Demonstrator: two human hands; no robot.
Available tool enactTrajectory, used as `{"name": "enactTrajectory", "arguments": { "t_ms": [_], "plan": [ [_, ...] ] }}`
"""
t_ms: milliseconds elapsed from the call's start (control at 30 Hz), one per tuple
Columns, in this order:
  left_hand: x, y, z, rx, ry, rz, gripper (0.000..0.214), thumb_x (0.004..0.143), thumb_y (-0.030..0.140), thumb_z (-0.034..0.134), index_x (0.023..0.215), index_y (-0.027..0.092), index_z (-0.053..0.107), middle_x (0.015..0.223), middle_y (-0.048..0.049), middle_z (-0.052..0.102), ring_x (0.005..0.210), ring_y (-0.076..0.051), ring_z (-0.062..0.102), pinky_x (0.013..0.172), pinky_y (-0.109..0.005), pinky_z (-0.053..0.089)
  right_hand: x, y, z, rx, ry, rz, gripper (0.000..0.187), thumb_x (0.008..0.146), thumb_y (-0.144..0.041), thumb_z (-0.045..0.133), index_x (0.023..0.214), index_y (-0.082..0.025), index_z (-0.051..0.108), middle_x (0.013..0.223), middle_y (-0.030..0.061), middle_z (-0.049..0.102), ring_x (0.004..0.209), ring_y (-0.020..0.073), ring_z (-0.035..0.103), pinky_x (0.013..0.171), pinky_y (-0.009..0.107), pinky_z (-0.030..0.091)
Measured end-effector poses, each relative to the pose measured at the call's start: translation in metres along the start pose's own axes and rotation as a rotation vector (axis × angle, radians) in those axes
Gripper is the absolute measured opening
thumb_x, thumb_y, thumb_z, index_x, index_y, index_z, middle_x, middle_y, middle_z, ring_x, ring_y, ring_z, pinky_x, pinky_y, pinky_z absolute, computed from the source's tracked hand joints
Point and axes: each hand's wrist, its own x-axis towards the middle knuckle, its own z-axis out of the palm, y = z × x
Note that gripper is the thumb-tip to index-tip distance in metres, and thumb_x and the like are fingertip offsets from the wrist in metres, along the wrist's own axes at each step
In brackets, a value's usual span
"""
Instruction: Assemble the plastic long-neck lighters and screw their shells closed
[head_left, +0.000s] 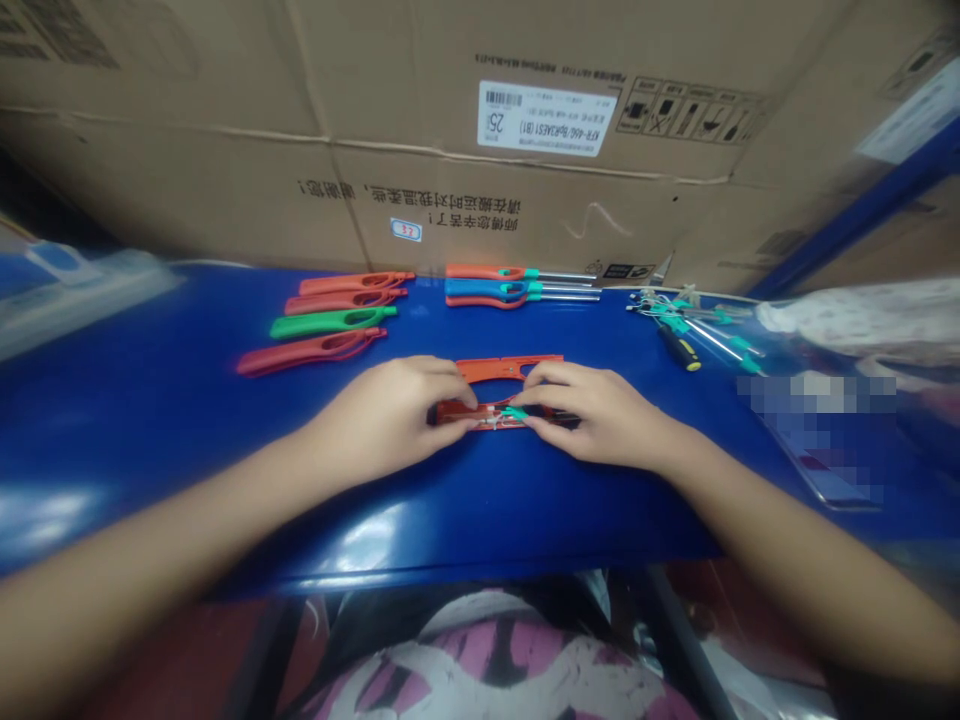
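Observation:
An orange half-shell of a long-nosed gas lighter (491, 424) lies open side up on the blue tabletop, with small white and green parts inside. My left hand (405, 410) is closed around its left end, thumb and fingertips on the edges. At the other end, my right hand (600, 412) pinches near a green trigger piece (514, 412) set in the shell; its fingertips partly cover the right end. Just behind lies a matching orange half-shell (491, 370), apart from the one in my hands.
Several red and green lighter shells (330, 321) lie at back left. Lighters with metal tubes (491, 288) sit at back centre. A yellow-black screwdriver (681, 349) lies by loose tubes and green parts (712, 335). A phone-like slab (840, 470) is at right. A large cardboard box (225, 170) stands behind.

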Motion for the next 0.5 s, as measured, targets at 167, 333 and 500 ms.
{"name": "enactTrajectory", "arguments": {
  "t_ms": [167,333,500],
  "plan": [
    [-0.003,-0.002,0.010,0.068,-0.058,0.006,0.013,0.092,0.025,0.063,0.101,0.023,0.072,0.099,-0.0038,0.073,0.095,-0.022,0.066,0.083,-0.032,0.051,0.002,-0.002,0.004,0.024,-0.011,0.017,0.020,0.096,-0.024,0.056,0.109,-0.021,0.070,0.102,0.0053,0.073,0.094,0.0184,0.067,0.075,0.029,0.049],
    [-0.004,-0.004,0.013,0.083,-0.061,-0.017,0.011,0.092,0.024,0.063,0.099,0.023,0.071,0.096,-0.0036,0.073,0.091,-0.022,0.067,0.080,-0.032,0.050,0.004,-0.005,0.008,0.097,-0.018,0.104,0.019,0.092,-0.022,0.060,0.107,-0.022,0.070,0.095,0.0023,0.073,0.083,0.0159,0.065,0.069,0.027,0.047],
    [-0.002,-0.005,0.013,0.058,-0.043,-0.016,0.011,0.093,0.026,0.063,0.098,0.021,0.070,0.095,-0.0044,0.072,0.089,-0.021,0.067,0.079,-0.031,0.050,0.006,0.012,0.006,0.162,0.154,0.129,0.017,0.093,-0.021,0.058,0.104,-0.021,0.070,0.097,0.0058,0.069,0.089,0.0194,0.062,0.078,0.032,0.049]
  ]
}}
